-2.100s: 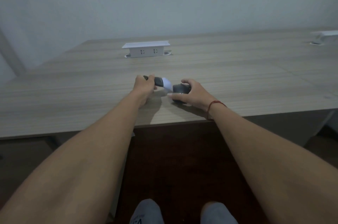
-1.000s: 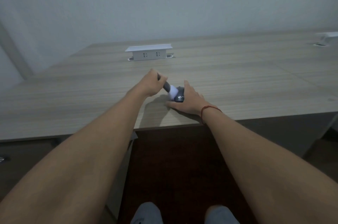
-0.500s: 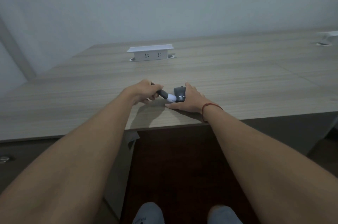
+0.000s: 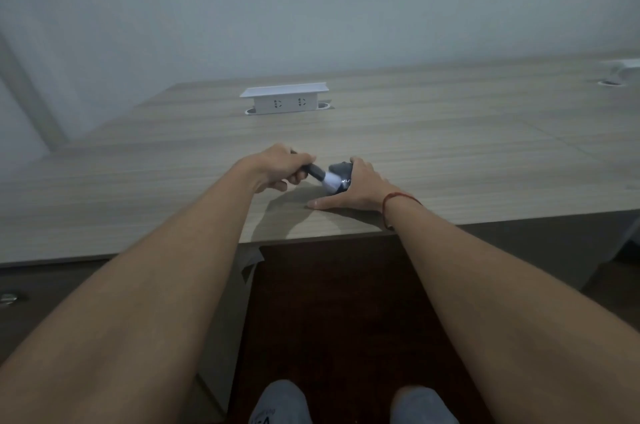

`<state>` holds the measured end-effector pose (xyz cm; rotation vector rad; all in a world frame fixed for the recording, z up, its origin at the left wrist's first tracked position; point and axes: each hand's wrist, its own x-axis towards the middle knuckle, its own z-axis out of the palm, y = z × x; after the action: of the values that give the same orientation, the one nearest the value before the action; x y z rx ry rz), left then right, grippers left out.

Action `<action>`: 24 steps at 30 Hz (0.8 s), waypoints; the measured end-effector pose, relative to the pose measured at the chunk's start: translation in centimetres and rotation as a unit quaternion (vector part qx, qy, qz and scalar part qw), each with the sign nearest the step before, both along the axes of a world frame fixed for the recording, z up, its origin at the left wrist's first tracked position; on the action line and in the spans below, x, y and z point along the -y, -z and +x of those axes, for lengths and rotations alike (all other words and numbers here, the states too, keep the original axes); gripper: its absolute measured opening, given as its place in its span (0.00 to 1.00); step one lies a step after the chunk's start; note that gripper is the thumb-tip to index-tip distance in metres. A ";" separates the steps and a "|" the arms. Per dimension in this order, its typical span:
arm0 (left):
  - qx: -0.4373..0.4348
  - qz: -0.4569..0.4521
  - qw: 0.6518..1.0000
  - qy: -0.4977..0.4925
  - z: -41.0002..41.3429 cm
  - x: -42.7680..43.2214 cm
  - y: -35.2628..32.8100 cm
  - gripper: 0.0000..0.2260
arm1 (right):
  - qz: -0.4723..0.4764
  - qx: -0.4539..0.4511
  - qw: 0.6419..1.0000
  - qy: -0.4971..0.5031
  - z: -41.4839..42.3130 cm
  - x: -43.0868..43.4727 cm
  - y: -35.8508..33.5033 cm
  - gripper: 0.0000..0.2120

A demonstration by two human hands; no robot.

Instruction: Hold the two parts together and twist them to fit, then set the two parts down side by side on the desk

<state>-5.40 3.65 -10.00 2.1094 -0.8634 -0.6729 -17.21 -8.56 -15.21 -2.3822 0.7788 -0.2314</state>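
My left hand (image 4: 282, 167) grips the dark handle of a small brush (image 4: 323, 176), whose white bristle head lies against a dark computer mouse (image 4: 341, 171) on the wooden desk (image 4: 450, 153). My right hand (image 4: 360, 186) holds the mouse from the right, fingers curled over its back and thumb stretched along the desk near the front edge. A red string circles my right wrist. Most of the mouse is hidden under that hand.
A white raised socket box (image 4: 284, 99) stands at the desk's back middle. Another white socket unit (image 4: 623, 69) sits at the far right edge. The desk's front edge runs just under my wrists; my knees show below.
My left hand has swept the brush back and forth over the mouse, its white head now lying on the mouse's left side. The right hand stays on the mouse.
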 end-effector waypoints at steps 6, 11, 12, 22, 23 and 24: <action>-0.007 -0.023 1.000 -0.001 0.0 -0.1 0.1 0.11 | -0.003 0.016 1.000 0.016 -0.2 -0.1 0.3 0.72; 0.045 -0.110 0.984 -0.135 0.4 0.7 1.5 0.19 | -0.069 0.061 0.996 0.021 -0.4 -1.4 1.1 0.58; 0.040 -0.115 0.981 -0.149 0.5 0.9 2.1 0.22 | -0.087 0.080 0.993 0.022 -0.4 -1.5 1.3 0.53; 0.152 -0.025 0.973 -0.174 0.9 2.0 4.5 0.18 | -0.068 0.180 0.979 0.066 -0.5 -0.8 1.6 0.25; 0.176 -0.015 0.967 -0.181 1.1 1.9 4.8 0.17 | -0.064 0.183 0.979 0.070 -0.4 -0.7 1.6 0.24; 0.200 -0.009 0.961 -0.190 1.1 1.8 5.1 0.16 | -0.060 0.185 0.978 0.075 -0.3 -0.6 1.7 0.23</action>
<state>-4.31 1.83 -15.09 2.3461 -0.6335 -0.0349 -17.51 -7.94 -16.86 -2.2920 0.7803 -0.7799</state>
